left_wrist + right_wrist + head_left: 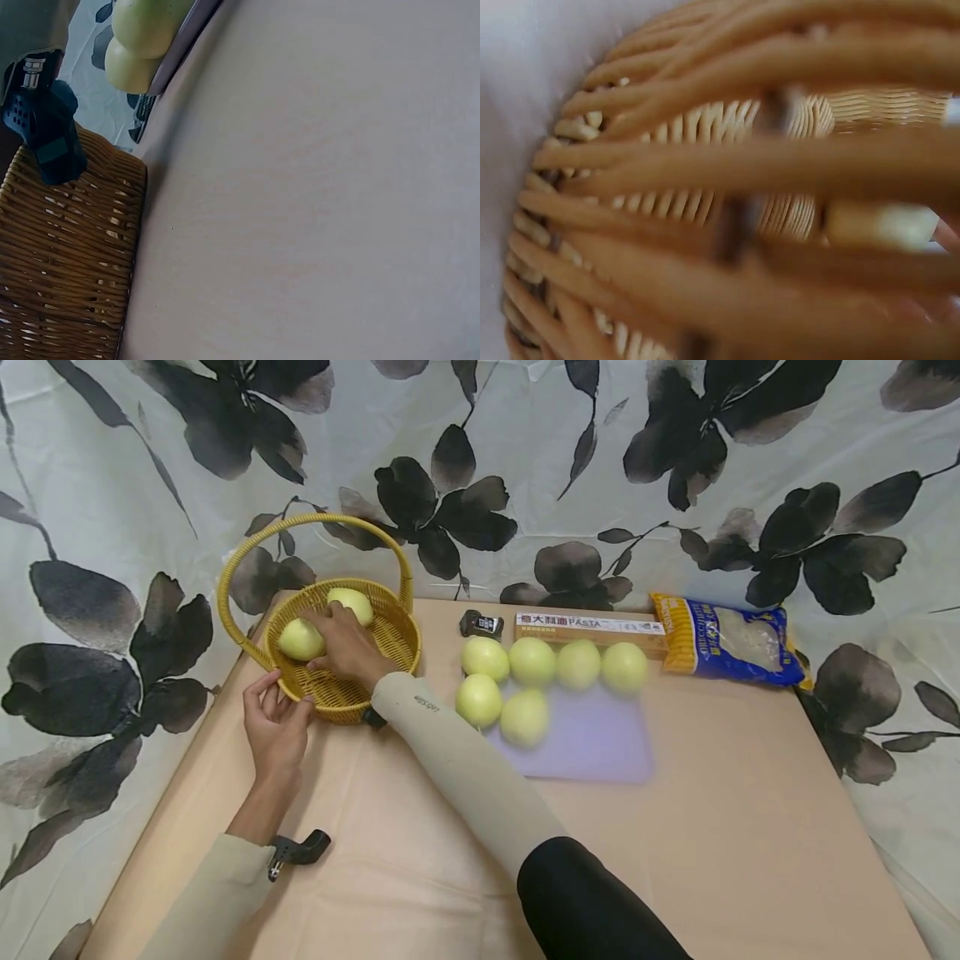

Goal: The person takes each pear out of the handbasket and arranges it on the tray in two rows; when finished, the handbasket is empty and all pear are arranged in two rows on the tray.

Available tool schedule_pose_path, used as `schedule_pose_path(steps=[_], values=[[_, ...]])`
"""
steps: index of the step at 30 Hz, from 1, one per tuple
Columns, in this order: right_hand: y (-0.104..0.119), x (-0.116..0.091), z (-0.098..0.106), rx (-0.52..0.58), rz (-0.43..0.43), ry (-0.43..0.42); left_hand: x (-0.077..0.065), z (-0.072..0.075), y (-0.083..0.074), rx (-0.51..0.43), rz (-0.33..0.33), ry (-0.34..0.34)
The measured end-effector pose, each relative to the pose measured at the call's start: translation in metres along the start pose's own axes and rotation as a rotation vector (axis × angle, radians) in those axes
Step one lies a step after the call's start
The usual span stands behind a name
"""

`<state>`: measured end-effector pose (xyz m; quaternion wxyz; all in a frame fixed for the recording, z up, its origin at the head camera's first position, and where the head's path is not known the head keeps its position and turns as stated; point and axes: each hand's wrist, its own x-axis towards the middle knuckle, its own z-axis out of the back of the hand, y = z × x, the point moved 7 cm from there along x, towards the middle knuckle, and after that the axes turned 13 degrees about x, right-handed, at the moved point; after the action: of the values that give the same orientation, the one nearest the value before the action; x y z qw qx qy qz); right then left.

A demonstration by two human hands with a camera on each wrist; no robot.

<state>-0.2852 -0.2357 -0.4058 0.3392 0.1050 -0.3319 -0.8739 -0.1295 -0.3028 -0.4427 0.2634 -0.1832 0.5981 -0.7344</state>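
Observation:
A yellow wicker basket with a tall arched handle stands at the table's left side, two pale green round fruits inside. My left hand pinches the basket's near left rim by the handle's foot, thumb and fingers at the edge. Reaching into the basket, my right hand has its fingers and thumb around the left fruit. The other fruit lies behind that hand. The left wrist view shows the basket's woven side; in the right wrist view, blurred wicker hides most of the fruit and hand.
Several more pale green fruits sit on and beside a lavender board. Behind them are a small black packet, a pasta box and a blue-and-yellow bag. A floral cloth hangs behind the table.

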Motion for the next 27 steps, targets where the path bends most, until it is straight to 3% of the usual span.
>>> schedule_pose_path(steps=[9, 15, 20, 27], values=[[0.006, -0.003, -0.005, 0.029, 0.072, 0.016, 0.001, -0.001, 0.003, 0.025, -0.016, -0.001], [0.003, -0.008, -0.004, 0.011, 0.051, 0.023, 0.0, 0.0, 0.003, 0.03, -0.014, -0.021], [0.005, -0.015, -0.001, 0.044, 0.091, 0.027, -0.002, 0.0, 0.003, 0.02, -0.005, -0.025], [0.003, -0.022, 0.0, -0.012, 0.073, 0.07, -0.002, -0.002, 0.001, 0.024, 0.006, -0.028]])
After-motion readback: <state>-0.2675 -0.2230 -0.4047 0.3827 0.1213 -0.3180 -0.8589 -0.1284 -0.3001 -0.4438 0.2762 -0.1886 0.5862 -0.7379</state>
